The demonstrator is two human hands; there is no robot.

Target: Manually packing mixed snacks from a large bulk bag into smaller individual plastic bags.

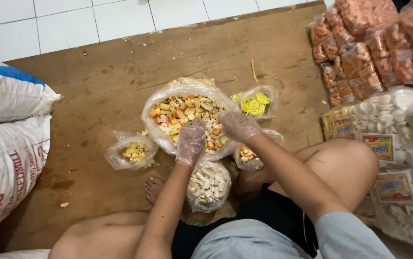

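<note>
Wooden board (96, 81) bears mixed-snack bag (151, 115) under left hand (190, 140) and right hand (237, 125).

Five open snack bags are counted on the board (96, 86): one big mixed bag (187, 115), one yellow-ring bag (255, 103), one bag of small yellow pieces (132, 152), one bag of pale sticks (209, 184), and one part-hidden bag (247, 156). Two gloved hands are seen, left (190, 140) and right (237, 125). Two sacks (5, 144) are stacked at the left edge. Sealed packs at the right edge cannot be counted exactly.
</note>
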